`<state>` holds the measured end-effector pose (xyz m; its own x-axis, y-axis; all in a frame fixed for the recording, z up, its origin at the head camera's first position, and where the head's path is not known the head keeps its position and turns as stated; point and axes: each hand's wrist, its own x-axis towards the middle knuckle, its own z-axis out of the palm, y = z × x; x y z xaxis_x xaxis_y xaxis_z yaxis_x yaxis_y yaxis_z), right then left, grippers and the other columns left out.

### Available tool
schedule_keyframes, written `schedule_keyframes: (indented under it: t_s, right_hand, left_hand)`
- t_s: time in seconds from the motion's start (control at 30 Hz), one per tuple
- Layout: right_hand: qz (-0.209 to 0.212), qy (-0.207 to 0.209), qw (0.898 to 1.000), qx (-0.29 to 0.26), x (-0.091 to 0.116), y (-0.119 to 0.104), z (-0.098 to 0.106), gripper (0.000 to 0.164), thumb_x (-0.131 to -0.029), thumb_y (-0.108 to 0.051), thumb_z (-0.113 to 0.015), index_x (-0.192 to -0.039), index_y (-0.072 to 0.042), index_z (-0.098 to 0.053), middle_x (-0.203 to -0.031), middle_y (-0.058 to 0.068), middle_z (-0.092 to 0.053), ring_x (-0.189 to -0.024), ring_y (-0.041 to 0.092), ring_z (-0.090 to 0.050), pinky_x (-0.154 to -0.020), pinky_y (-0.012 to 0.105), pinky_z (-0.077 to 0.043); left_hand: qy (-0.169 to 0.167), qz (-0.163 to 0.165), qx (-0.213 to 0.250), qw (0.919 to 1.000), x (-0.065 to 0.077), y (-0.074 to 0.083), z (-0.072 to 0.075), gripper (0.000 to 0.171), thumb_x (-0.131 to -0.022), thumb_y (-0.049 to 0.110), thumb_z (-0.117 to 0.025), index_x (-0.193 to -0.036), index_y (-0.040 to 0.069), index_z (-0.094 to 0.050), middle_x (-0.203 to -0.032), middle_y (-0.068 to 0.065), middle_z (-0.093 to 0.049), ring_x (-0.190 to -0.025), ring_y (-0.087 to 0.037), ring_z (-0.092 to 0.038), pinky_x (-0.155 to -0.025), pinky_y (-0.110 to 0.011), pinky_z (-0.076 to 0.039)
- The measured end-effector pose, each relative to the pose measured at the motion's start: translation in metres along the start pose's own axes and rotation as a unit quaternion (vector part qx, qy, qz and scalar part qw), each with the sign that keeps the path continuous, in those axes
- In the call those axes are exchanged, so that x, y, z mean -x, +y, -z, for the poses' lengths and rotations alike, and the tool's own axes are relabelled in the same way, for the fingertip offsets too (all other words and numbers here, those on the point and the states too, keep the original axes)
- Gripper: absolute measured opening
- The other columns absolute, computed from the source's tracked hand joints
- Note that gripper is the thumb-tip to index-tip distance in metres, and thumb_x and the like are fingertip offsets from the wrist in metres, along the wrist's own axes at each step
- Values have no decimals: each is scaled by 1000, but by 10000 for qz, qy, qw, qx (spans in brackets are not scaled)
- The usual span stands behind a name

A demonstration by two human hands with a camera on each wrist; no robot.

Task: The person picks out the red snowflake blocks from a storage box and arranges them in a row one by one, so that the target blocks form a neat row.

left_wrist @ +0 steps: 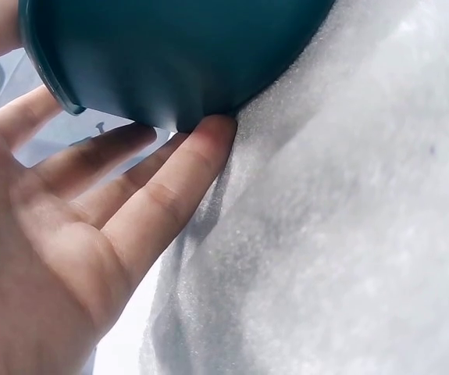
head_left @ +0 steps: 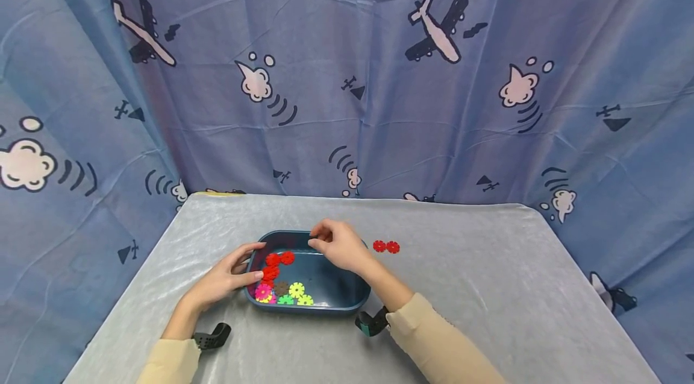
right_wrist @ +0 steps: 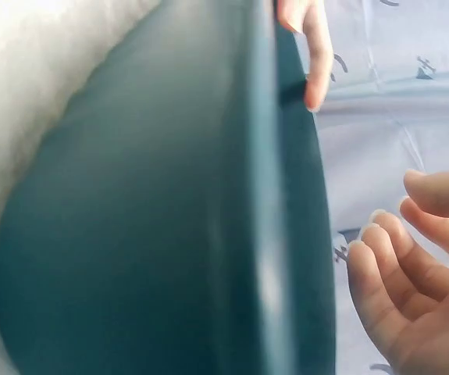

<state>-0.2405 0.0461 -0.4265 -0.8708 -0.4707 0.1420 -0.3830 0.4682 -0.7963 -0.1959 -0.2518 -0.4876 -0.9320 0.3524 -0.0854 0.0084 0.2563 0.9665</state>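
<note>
A dark teal plastic tray stands on the table, with notched, flower-shaped plastic discs gathered along its left side. Several red discs lie above pink discs, a brown disc, and yellow-green discs. My left hand holds the tray's left end, its thumb over the rim and its other fingers along the outside wall. Over the tray's back right part, my right hand hovers with loosely bent fingers. In the right wrist view, nothing shows between its thumb and fingers.
Two red discs lie side by side on the pale cloth-covered table, right of the tray. A blue curtain printed with planes hangs behind the table. Each wrist wears a black strap mount.
</note>
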Motion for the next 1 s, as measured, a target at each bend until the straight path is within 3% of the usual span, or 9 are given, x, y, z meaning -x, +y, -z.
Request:
schedule_keyframes:
  t_s: [0.23, 0.6, 1.0]
  right_hand:
    - [-1, -143, 9999, 81, -9, -2, -22, 19, -98, -16, -69, -111, -2, -69, -81, -1, -61, -68, 13, -54, -63, 26, -47]
    - [-372, -331, 9977, 463, -21, 2, -52, 25, -97, -16, -71, -117, -2, -68, -75, -1, -59, -60, 13, -52, -57, 26, -44]
    - [-806, -846, 9909, 665, -26, 7, -68, 33, -95, -18, -73, -124, -4, -66, -67, 1, -55, -56, 14, -49, -53, 25, -39]
  left_hand:
    - [-79, -99, 7, 9999, 1, -1, 2, 64, -99, 15, -67, -155, 9, -37, -155, -30, -35, -132, -45, -50, -94, -37, -52]
    - [2, 65, -105, 9999, 1, 0, 2, 64, -99, 18, -68, -155, 12, -37, -157, -26, -33, -134, -44, -49, -96, -40, -51]
    - [-87, -81, -52, 9999, 1, -2, 2, 63, -99, 17, -67, -155, 11, -37, -156, -27, -34, -134, -44, -48, -94, -36, -51]
